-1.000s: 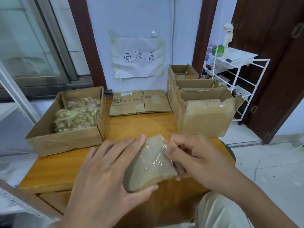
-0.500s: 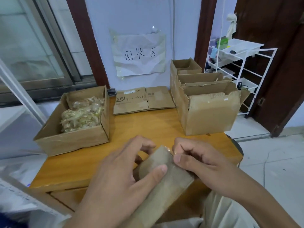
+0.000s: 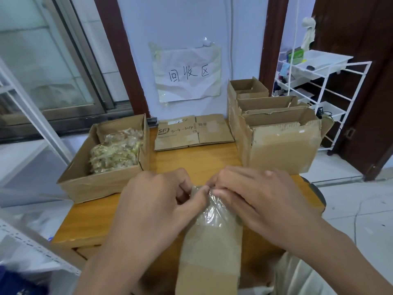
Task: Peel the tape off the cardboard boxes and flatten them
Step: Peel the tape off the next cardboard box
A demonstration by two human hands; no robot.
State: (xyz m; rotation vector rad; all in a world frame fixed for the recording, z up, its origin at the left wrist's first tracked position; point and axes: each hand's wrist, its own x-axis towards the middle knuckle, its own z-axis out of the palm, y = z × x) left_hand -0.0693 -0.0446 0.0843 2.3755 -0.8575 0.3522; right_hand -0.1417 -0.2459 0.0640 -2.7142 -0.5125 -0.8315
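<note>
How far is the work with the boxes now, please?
Done: flattened boxes lie by the wall, and peeled tape fills the open box. In hand: the left hand and right hand pick at clear tape on a small box. Left: three upright boxes stand on the right.

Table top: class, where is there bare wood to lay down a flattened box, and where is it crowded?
Bare wood lies mid-table, between the box of peeled tape, the flattened cardboard, the open boxes and the hands. Both sides are crowded.
</note>
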